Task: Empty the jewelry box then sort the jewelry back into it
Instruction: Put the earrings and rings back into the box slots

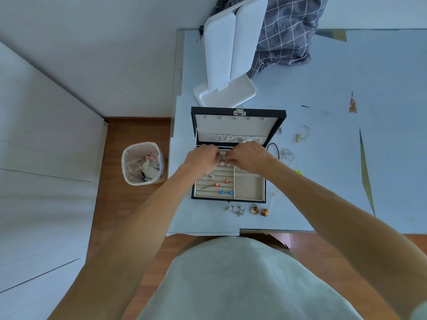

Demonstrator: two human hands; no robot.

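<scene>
I have both hands, left (203, 158) and right (246, 155), pinched on pink studs (224, 163) side by side, left-right, in the box (249, 188).

White wall (104, 54) and wood floor (129, 132) are being lit evenly; 1 lined bin (142, 163) is being kept beside a pale table (346, 112).

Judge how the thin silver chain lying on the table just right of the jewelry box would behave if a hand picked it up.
The silver chain lies in loose curves beside the jewelry box, so it is probably floppy and would dangle. It looks very fine, so likely light and hard to pinch. It may snag or tangle.
</scene>
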